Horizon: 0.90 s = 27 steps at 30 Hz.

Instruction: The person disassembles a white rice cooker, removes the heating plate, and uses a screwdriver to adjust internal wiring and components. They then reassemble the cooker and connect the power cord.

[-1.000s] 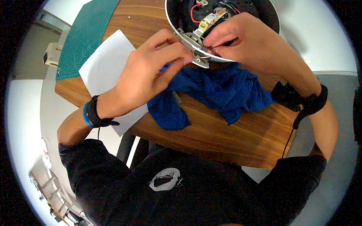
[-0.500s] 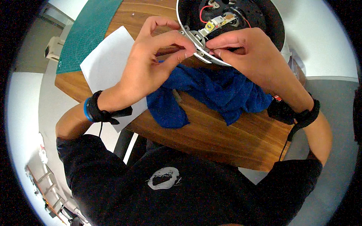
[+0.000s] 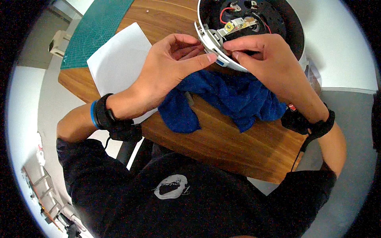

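A round appliance with a white rim and a black inside lies opened on the wooden table, showing red wires and a small metal part. It rests partly on a crumpled blue cloth. My left hand pinches the near white rim with thumb and fingers. My right hand grips the same rim just to the right, fingertips almost touching the left thumb. Both wrists carry black straps.
A white sheet of paper lies on the table to the left, partly under my left forearm. A green cutting mat covers the far left corner. The table's near edge runs just before my body.
Both hands and the appliance sit lower and more to the right in the picture than before. My fingers have shifted along the white rim and now meet closer together.
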Each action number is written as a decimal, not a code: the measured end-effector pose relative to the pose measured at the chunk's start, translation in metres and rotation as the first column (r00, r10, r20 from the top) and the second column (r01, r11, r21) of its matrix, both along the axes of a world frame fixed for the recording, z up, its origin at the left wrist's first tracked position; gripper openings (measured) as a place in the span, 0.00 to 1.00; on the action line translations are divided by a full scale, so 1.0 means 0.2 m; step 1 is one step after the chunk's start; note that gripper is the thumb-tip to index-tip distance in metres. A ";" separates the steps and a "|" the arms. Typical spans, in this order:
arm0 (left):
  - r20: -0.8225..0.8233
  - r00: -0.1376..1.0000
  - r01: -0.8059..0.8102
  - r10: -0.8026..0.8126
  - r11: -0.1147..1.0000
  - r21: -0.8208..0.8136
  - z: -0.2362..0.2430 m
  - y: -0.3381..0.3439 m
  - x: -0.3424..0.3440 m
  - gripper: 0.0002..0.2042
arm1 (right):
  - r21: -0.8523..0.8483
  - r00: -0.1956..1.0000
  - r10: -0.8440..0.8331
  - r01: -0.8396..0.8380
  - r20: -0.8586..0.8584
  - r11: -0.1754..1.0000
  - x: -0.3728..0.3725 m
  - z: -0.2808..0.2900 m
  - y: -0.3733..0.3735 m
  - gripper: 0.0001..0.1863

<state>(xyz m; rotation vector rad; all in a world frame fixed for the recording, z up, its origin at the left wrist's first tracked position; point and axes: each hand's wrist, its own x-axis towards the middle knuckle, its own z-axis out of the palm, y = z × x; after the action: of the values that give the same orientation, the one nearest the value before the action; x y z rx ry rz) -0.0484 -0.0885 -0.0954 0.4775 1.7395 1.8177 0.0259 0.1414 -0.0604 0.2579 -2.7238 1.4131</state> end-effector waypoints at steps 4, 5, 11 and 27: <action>-0.004 1.000 0.007 -0.007 0.999 0.035 -0.06 -0.01 -0.03 0.28 | -0.005 1.000 -0.001 0.001 0.011 1.000 -0.01 0.00 -0.03 0.11; 0.004 1.000 0.010 -0.010 0.999 0.051 -0.07 -0.02 -0.03 0.28 | -0.010 1.000 -0.009 0.009 0.015 1.000 -0.01 -0.01 -0.05 0.11; 0.071 0.997 -0.036 0.030 0.996 0.080 -0.07 0.00 -0.04 0.30 | 0.008 1.000 0.010 -0.010 0.013 1.000 -0.04 0.01 -0.06 0.11; -0.019 0.998 -0.056 0.059 0.993 0.108 -0.06 -0.02 -0.03 0.32 | -0.013 0.993 0.023 -0.022 0.112 1.000 -0.06 0.05 -0.11 0.11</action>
<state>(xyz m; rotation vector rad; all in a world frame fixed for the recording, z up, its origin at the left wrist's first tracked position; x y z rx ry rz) -0.0540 -0.0917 -0.1070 0.4974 1.6918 1.9614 0.0147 0.1198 -0.0510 0.2154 -2.8082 1.4933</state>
